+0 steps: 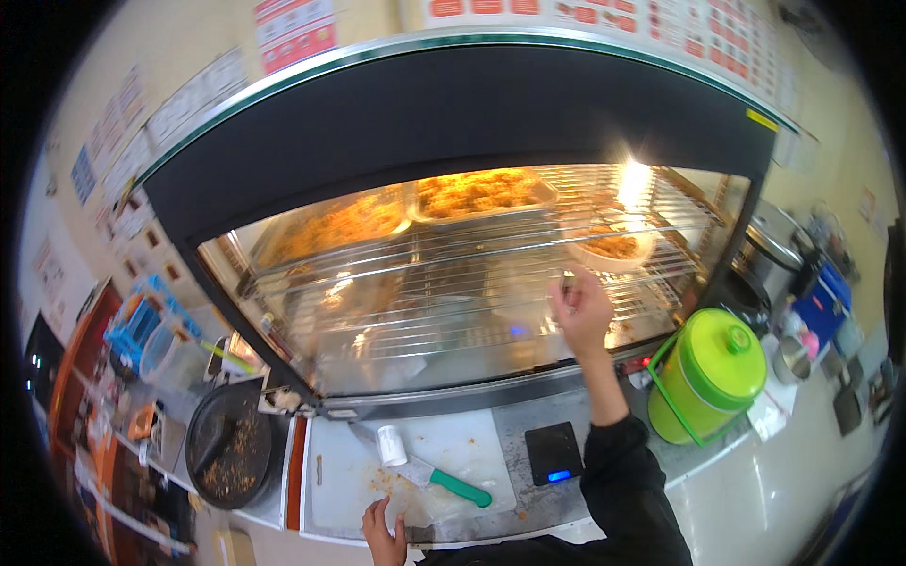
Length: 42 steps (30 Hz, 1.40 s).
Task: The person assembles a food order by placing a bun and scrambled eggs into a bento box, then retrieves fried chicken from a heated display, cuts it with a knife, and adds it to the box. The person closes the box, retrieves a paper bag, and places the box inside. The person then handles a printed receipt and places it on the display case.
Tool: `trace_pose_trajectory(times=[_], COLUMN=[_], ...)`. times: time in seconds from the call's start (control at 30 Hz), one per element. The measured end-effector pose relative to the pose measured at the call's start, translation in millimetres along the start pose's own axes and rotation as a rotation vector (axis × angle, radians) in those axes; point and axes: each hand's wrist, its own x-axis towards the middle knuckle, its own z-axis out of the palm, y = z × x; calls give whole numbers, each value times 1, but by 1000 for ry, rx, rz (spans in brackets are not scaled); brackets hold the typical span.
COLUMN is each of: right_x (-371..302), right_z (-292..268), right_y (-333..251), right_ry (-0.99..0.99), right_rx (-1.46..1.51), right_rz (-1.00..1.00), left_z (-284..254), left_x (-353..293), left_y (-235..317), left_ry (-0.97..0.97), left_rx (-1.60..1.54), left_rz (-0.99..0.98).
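Right hand (580, 311) raised against the glass front of the warmer (453, 283), fingers loosely curled, pinching something small; cannot tell what. Left hand (384, 531) rests flat and empty on the white board (330, 481) at the tabletop's near edge. Knife (429, 472) with green handle lies on the board, just right of the left hand. Black scale (554, 453) beside the board; green lidded container (710, 375) further right.
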Motion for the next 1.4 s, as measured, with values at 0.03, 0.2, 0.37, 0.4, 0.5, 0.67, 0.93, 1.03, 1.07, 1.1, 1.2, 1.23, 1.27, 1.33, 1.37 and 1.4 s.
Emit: trace_pose_trajectory(times=[0.03, 0.2, 0.37, 0.4, 0.5, 0.67, 0.93, 1.03, 1.07, 1.1, 1.2, 1.23, 1.27, 1.33, 1.37, 1.4], right_x=[0, 6, 8, 10, 20, 26, -72, -98, -106, -115, -146, -157, -169, -198, -212, -226], right_z=[4, -1, -26, -35, -62, -112, -130, -135, -136, -138, -140, -138, -134, -125, -126, -117], right_y=[-1, 14, 48, 58, 81, 84, 30, 13, 8, 3, -12, -16, -21, -45, -59, -74], right_ry=[82, 283, 425, 441, 502, 593, 217, 112, 68, 25, -208, -204, -214, -292, -363, -298], right_rx=[-92, -237, -344, -383, -466, -412, -266, -156, -119, -69, -38, 30, 114, 249, 304, 407], right_rz=[-88, -257, -58, -3, 213, 481, 358, 412, 417, 423, 467, 512, 553, 654, 700, 698], left_z=[1, -2, -10, -12, -15, -17, 2, 9, 12, 14, 21, 21, 24, 21, 21, 19], left_x=[2, 3, -13, -17, -24, -18, -4, -4, -4, -6, -14, -21, -28, -39, -47, -53], left_y=[-1, -7, -14, -15, -18, -16, 4, 9, 10, 10, 7, 5, 2, -7, -10, -13], left_ry=[18, 3, 19, 21, 5, -57, -249, -287, -300, -311, -373, -388, -333, -479, -420, -411], left_rx=[9, 47, 22, 23, 34, 68, 34, 45, 41, 39, -1, -13, -165, -158, -185, -230], left_rz=[22, 64, -15, -20, -38, 11, 180, 167, 183, 197, 188, 160, 226, 86, 83, 119])
